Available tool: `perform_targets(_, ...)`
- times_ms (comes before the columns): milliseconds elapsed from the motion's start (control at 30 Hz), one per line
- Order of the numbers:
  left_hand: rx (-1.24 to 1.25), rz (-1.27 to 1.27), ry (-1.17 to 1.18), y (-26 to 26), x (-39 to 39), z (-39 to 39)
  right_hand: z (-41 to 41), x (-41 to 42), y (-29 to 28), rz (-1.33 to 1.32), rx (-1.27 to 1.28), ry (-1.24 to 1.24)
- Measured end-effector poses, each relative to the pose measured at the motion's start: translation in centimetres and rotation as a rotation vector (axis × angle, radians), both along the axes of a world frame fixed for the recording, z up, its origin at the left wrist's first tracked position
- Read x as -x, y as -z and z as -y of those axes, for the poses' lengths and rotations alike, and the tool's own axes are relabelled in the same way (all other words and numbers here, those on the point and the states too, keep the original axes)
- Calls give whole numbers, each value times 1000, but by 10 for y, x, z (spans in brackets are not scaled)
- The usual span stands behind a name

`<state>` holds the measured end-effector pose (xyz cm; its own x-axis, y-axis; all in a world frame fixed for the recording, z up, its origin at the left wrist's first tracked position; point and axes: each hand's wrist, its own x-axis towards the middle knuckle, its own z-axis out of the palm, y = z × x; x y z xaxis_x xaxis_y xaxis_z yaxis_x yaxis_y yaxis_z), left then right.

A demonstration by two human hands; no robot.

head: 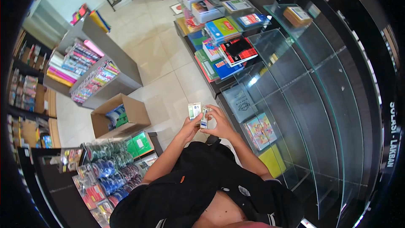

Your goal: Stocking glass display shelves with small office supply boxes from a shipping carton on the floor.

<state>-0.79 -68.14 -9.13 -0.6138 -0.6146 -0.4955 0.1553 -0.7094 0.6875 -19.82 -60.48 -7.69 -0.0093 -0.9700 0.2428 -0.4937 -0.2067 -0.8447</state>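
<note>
In front of my chest, my left hand holds a small white box with a green and blue printed label. A second, narrower box with a similar label stands beside it, partly overlapping it. My right hand grips that second box between curved fingers and thumb. The left thumb lies across the gap where both boxes meet. What is inside the boxes is hidden.
Curved glass shelves rise close on my right, with notebooks stacked further ahead. An open cardboard box stands on the tiled floor to the left. Wrapped tape rolls fill a rack at lower left; a grey bookcase stands beyond.
</note>
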Motion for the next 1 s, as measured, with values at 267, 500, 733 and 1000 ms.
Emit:
perform_targets(267,-11,-27,247,22,60,48,0,33,0,-30,-13,298)
perform_targets(500,-109,-24,527,15,112,100,15,46,-4,-73,-47,557)
perform_targets(733,-78,-96,773,12,160,181,70,43,-23,-31,-67,796)
perform_targets(1000,-101,-231,903,-7,174,236,120,31,-40,-137,-75,954)
